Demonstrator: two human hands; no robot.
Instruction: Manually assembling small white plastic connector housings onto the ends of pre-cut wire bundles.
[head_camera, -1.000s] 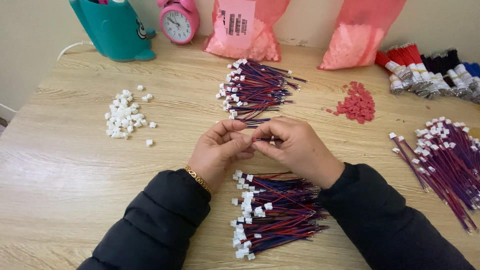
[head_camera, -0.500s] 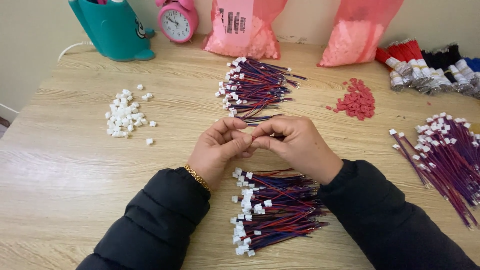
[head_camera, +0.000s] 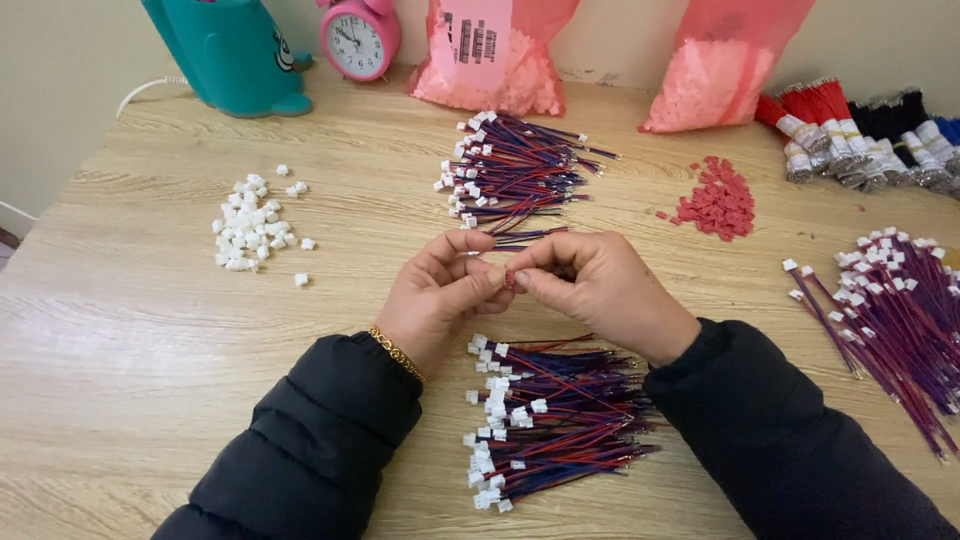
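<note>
My left hand (head_camera: 440, 295) and my right hand (head_camera: 600, 285) meet fingertip to fingertip above the middle of the wooden table (head_camera: 130, 360). Together they pinch a thin red-and-blue wire lead (head_camera: 530, 236) whose free end sticks out past the fingers, and a small red connector (head_camera: 509, 281) shows between the thumbs. Just below the hands lies a pile of red-and-blue leads with white plugs (head_camera: 545, 420). A second such pile (head_camera: 515, 175) lies beyond the hands.
Loose white connector housings (head_camera: 252, 222) lie at the left, small red housings (head_camera: 715, 200) at the right. A large wire pile (head_camera: 900, 310) fills the right edge. At the back stand a teal holder (head_camera: 225, 50), a pink clock (head_camera: 358, 38), two pink bags (head_camera: 490, 55) and bundled cables (head_camera: 860, 135).
The hands have stayed in place; the fingers have shifted slightly on the lead, and the small red connector now shows between the thumbs.
</note>
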